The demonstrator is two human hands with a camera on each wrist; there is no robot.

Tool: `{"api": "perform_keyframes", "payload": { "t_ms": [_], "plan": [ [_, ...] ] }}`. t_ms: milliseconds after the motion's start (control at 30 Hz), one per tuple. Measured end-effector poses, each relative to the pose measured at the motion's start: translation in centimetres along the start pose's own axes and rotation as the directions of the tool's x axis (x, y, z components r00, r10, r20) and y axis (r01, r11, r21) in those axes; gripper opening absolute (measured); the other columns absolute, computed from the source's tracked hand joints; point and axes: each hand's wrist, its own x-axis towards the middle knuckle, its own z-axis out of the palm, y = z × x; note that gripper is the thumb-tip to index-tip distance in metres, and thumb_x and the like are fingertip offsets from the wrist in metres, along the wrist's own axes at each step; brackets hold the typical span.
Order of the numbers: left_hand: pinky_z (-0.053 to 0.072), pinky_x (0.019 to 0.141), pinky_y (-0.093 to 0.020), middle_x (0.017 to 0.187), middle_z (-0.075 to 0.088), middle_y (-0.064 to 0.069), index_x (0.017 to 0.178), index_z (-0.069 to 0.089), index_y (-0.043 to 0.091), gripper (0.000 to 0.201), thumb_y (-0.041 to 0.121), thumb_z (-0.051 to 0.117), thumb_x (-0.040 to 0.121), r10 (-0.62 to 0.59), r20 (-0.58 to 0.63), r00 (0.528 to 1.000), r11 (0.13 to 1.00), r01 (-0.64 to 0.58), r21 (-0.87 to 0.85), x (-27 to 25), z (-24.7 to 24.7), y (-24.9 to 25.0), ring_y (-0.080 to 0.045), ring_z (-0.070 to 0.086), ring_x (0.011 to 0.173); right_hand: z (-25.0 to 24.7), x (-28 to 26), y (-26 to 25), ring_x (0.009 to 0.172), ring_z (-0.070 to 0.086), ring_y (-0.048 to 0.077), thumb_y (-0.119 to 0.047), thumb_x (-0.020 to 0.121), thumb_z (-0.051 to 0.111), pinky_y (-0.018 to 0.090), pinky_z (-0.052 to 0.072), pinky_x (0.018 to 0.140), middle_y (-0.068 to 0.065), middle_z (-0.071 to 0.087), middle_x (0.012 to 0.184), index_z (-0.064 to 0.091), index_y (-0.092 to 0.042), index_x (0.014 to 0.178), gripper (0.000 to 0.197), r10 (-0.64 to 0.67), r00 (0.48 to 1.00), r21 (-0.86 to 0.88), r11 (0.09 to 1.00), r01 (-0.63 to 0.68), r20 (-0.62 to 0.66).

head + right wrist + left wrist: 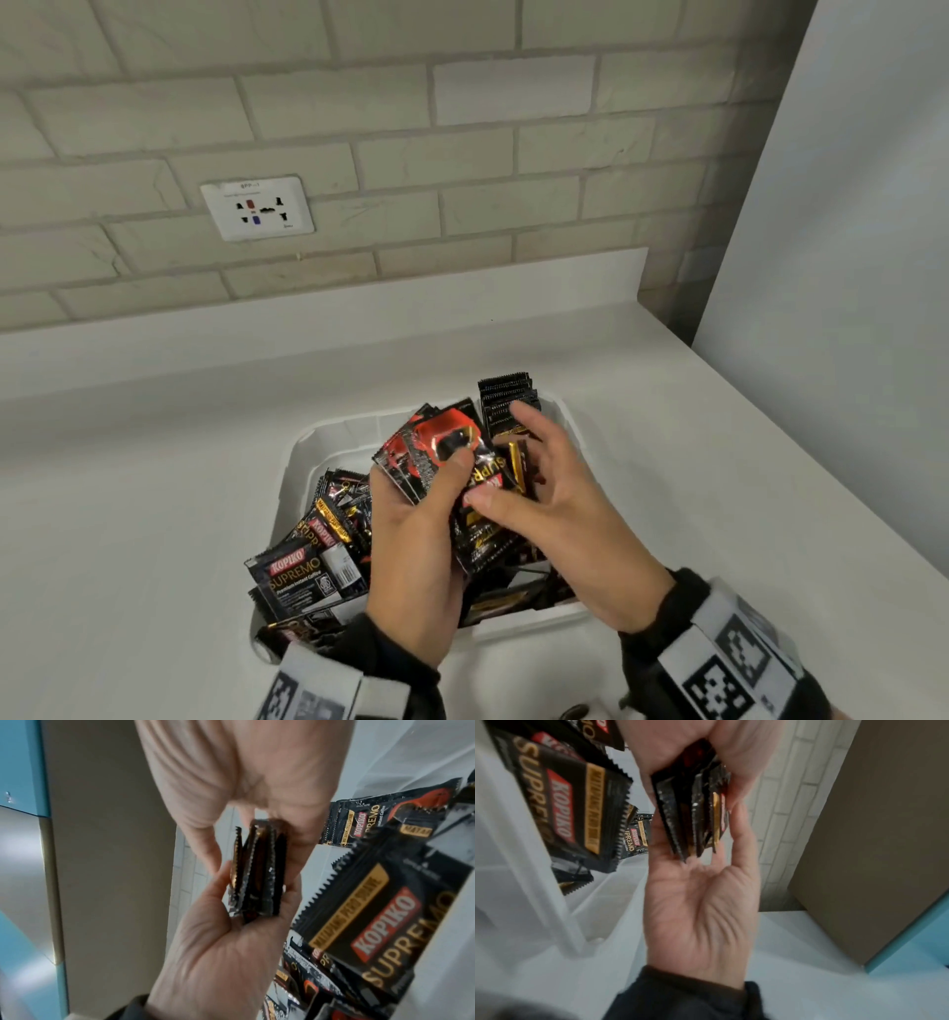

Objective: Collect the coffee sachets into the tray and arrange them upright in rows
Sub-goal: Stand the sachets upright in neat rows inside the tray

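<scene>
Both hands (477,519) pinch a stack of sachets (452,462) over the tray (328,442); one upright row (506,406) stands upper right, most lie jumbled.

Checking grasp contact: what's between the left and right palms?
A bundle of coffee sachets, edge-on, gripped between left hand and right hand; clearest in the right wrist view. Nothing else sits between them.

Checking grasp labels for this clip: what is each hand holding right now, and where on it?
Both hold one bundle of coffee sachets over the tray. The left hand pinches its flat faces, thumb on the front; the right hand grips its right side.
</scene>
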Motion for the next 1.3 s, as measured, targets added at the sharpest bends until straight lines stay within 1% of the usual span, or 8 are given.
{"api": "perform_keyframes", "payload": {
  "t_ms": [167, 433, 600, 733, 800, 900, 1100, 1300],
  "plan": [
    [0.057, 0.069, -0.037, 0.096, 0.070, -0.008, 0.109, 0.053, 0.016, 0.043, 0.012, 0.064, 0.068, 0.048, 0.012, 0.999, 0.997, -0.048, -0.053, -0.1, 0.0, 0.0, -0.022, 0.070, 0.083, 0.2, 0.1, 0.5, 0.083, 0.068, 0.013, -0.009, 0.075, 0.071, 0.031, 0.057, 0.059, 0.002, 0.059, 0.111, 0.040, -0.041, 0.119, 0.062, 0.048, 0.999, 0.023, 0.999, -0.048, -0.008],
    [0.053, 0.079, -0.053, 0.112, 0.063, -0.021, 0.101, 0.061, 0.006, 0.066, 0.044, 0.084, 0.053, -0.272, 0.323, 0.907, 0.951, 0.305, -0.056, 1.3, -4.2, 3.2, -0.037, 0.063, 0.098, -2.4, 1.1, -1.8, 0.078, 0.067, 0.017, -0.005, 0.079, 0.069, 0.024, 0.051, 0.050, -0.001, 0.062, 0.108, 0.048, -0.039, 0.108, 0.050, 0.063, 0.978, -0.282, 0.959, -0.004, 0.198],
    [0.055, 0.077, -0.051, 0.115, 0.062, -0.026, 0.101, 0.070, 0.009, 0.082, 0.057, 0.088, 0.037, -0.516, 0.523, 0.678, 0.856, 0.426, 0.292, 1.6, -6.1, 5.3, -0.038, 0.064, 0.094, -1.9, 1.3, -5.8, 0.096, 0.059, 0.008, -0.009, 0.076, 0.073, 0.026, 0.051, 0.086, -0.012, 0.058, 0.105, 0.052, -0.041, 0.106, 0.049, 0.192, 0.836, -0.606, 0.771, 0.196, 0.515],
    [0.051, 0.087, -0.029, 0.113, 0.069, 0.001, 0.117, 0.064, 0.030, 0.056, 0.054, 0.075, 0.068, -0.638, 0.671, 0.378, 0.768, 0.367, 0.524, 0.8, -5.5, 4.7, -0.015, 0.066, 0.102, 0.7, 1.8, -8.6, 0.072, 0.050, -0.005, -0.015, 0.077, 0.072, 0.017, 0.041, 0.069, -0.024, 0.051, 0.082, 0.049, -0.036, 0.121, 0.054, 0.356, 0.681, -0.755, 0.457, 0.470, 0.640],
    [0.049, 0.093, -0.028, 0.115, 0.068, 0.004, 0.123, 0.060, 0.030, 0.043, 0.037, 0.067, 0.081, -0.618, 0.719, 0.319, 0.780, 0.359, 0.512, 0.2, -5.2, 4.3, -0.011, 0.064, 0.104, 1.7, 2.1, -9.0, 0.064, 0.051, -0.005, -0.015, 0.076, 0.073, 0.016, 0.038, 0.061, -0.024, 0.050, 0.071, 0.044, -0.038, 0.123, 0.060, 0.397, 0.637, -0.750, 0.384, 0.539, 0.661],
    [0.051, 0.089, -0.045, 0.113, 0.067, -0.014, 0.124, 0.057, 0.013, 0.043, 0.002, 0.061, 0.083, -0.480, 0.789, 0.384, 0.865, 0.360, 0.351, -0.6, -5.3, 3.4, -0.027, 0.065, 0.099, 1.8, 2.4, -9.1, 0.060, 0.057, -0.003, -0.009, 0.075, 0.073, 0.016, 0.048, 0.055, -0.018, 0.055, 0.083, 0.036, -0.039, 0.127, 0.071, 0.387, 0.653, -0.750, 0.462, 0.474, 0.651],
    [0.056, 0.061, -0.037, 0.081, 0.069, -0.020, 0.087, 0.075, 0.003, 0.058, 0.011, 0.084, 0.030, -0.464, 0.479, 0.745, 0.876, 0.468, 0.120, -1.0, -5.0, 2.3, -0.033, 0.068, 0.066, 0.3, 2.6, -6.1, 0.101, 0.057, 0.007, -0.024, 0.076, 0.072, 0.030, 0.051, 0.089, -0.013, 0.048, 0.121, 0.036, -0.050, 0.109, 0.055, -0.074, 0.961, -0.480, 0.855, 0.198, 0.265],
    [0.057, 0.066, -0.035, 0.081, 0.070, -0.023, 0.068, 0.076, 0.006, 0.026, 0.003, 0.068, 0.043, -0.367, 0.307, 0.878, 0.911, 0.272, 0.310, -1.9, -3.2, 2.0, -0.030, 0.068, 0.072, 1.5, 0.0, -3.2, 0.110, 0.055, 0.000, -0.048, 0.056, 0.071, 0.024, 0.047, 0.095, -0.018, 0.051, 0.123, 0.028, -0.042, 0.130, 0.086, 0.090, 0.969, -0.234, 0.972, -0.035, 0.231]
  ]
}}
